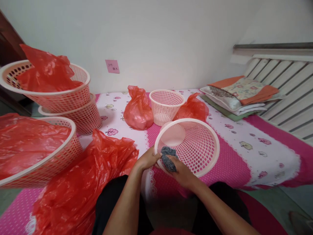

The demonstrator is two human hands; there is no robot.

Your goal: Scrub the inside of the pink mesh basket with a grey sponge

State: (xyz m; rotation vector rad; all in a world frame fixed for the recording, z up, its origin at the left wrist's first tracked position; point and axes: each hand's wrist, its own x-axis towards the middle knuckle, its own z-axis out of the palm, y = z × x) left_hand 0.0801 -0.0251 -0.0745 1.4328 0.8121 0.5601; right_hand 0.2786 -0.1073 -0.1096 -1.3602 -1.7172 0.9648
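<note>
A pale pink plastic basket lies tilted toward me on the pink bedspread, its mouth facing me. My left hand grips its near rim, fingers closed on the edge. My right hand is closed on a grey cloth, which it presses against the inside of the basket near the rim. Both hands meet at the basket's lower left edge, just above my knees.
A smaller upright basket stands behind, between two tied red plastic bags. At left are several baskets holding red bags, and a loose red bag lies beside my left arm. Folded bedding sits at back right.
</note>
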